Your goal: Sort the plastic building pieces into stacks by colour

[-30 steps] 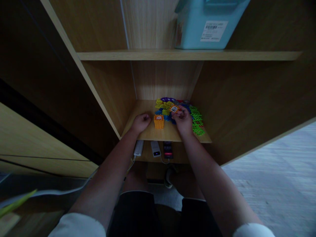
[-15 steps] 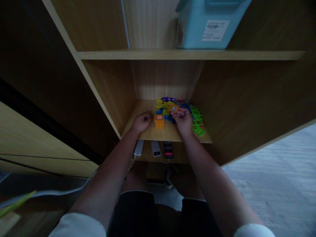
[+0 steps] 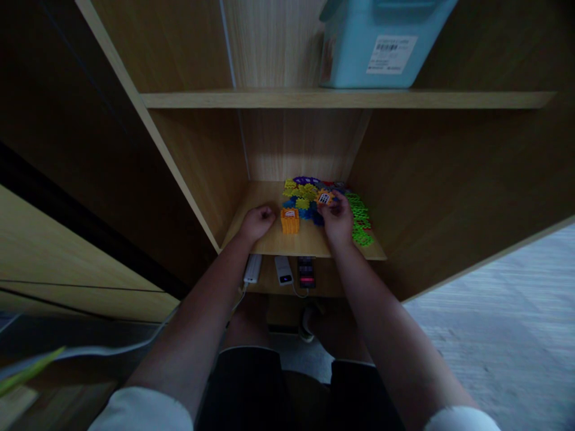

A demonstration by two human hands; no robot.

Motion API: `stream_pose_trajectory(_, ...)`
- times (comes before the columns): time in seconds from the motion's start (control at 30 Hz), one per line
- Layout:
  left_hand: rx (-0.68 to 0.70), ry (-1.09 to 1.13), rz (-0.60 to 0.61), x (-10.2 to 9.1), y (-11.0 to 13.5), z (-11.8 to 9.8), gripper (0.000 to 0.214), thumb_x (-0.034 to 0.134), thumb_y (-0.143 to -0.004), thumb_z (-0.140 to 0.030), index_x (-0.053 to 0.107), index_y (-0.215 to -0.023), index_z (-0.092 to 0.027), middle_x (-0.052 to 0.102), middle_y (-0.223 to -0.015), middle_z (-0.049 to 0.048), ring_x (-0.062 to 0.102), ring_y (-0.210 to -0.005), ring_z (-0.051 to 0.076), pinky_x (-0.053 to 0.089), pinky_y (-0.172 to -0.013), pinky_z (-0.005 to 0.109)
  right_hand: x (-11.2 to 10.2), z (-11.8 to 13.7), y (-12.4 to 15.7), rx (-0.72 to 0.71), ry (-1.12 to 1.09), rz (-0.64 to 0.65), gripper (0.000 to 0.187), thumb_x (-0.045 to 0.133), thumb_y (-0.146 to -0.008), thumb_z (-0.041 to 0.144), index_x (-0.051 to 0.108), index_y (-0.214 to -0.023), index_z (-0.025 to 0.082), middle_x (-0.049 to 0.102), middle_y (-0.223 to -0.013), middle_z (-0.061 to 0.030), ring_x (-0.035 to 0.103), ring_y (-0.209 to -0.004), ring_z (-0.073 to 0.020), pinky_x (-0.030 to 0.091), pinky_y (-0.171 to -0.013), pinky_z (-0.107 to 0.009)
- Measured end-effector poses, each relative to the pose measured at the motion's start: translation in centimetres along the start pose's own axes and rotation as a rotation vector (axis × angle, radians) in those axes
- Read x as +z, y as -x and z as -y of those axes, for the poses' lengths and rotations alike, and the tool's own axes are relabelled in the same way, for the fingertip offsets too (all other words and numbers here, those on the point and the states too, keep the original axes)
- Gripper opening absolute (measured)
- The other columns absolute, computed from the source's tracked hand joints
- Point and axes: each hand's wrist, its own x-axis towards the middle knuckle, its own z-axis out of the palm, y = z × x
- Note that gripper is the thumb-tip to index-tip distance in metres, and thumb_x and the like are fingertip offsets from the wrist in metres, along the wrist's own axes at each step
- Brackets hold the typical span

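Note:
Between thumb and fingers my right hand [image 3: 338, 216] pinches an orange interlocking puzzle tile [image 3: 324, 198] with a white grid-like print. Left of it on the shelf stands an orange cube [image 3: 290, 222] built from such tiles, with a printed white panel on top. My left hand [image 3: 257, 222] rests on the shelf just left of the cube, its fingers curled; whether anything is inside them is hidden. Behind and around my right hand lie loose notched tiles: yellow ones [image 3: 307, 191], green ones [image 3: 360, 225], and purple ones [image 3: 306, 179], with some blue beneath.
The wooden shelf [image 3: 265, 244] is enclosed by cabinet side walls. An upper shelf [image 3: 269, 99] crosses above my hands and bears a light blue bin [image 3: 359, 54]. Below the front edge are a white power bank [image 3: 284, 270], another white device [image 3: 253, 269] and a phone [image 3: 306, 273] with cables.
My right hand has shifted slightly right with the orange tile, away from the cube, and uncovered more yellow tiles. My left hand and the cube have stayed put.

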Motion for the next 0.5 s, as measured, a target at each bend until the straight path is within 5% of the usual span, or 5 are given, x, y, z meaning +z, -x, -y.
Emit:
stream_pose_trajectory(0.13, -0.005, -0.006, -0.002, -0.07, -0.02, -0.05, 0.016, 0.059, -0.086, -0.033, 0.061, -0.074, -0.022, 0.065, -0.074, 0.0003, 0.056, -0.076, 0.019, 0.04, -0.068, 0.029, 0.0, -0.51, -0.22, 0.04, 0.036, 0.021, 0.036, 0.077, -0.083, 0.05, 0.068, -0.107, 0.025, 0.076, -0.098, -0.0025, 0.075, -0.092, -0.0237, 0.066, -0.088, -0.044)
stream_pose_trajectory(0.3, 0.004, -0.008, 0.003, -0.11, -0.04, -0.08, 0.016, 0.06, -0.088, -0.032, 0.062, -0.075, -0.022, 0.066, -0.075, 0.0004, 0.057, -0.076, 0.019, 0.04, -0.069, 0.03, 0.54, -0.19, -0.03, 0.183, -0.064, 0.058, 0.046, 0.077, -0.083, 0.066, 0.065, -0.102, 0.025, 0.073, -0.084, 0.001, 0.072, -0.075, -0.0201, 0.066, -0.075, -0.039)
stream_pose_trajectory(0.5, 0.002, -0.009, 0.002, -0.03, -0.09, -0.14, 0.017, 0.06, -0.089, -0.03, 0.062, -0.075, -0.021, 0.067, -0.075, 0.0004, 0.058, -0.076, 0.019, 0.042, -0.069, 0.03, -0.01, 0.24, 0.06, 0.064, 0.107, 0.051, 0.051, 0.073, -0.087, 0.074, 0.065, -0.09, 0.024, 0.07, -0.076, 0.0014, 0.064, -0.07, -0.0179, 0.057, -0.065, -0.031)
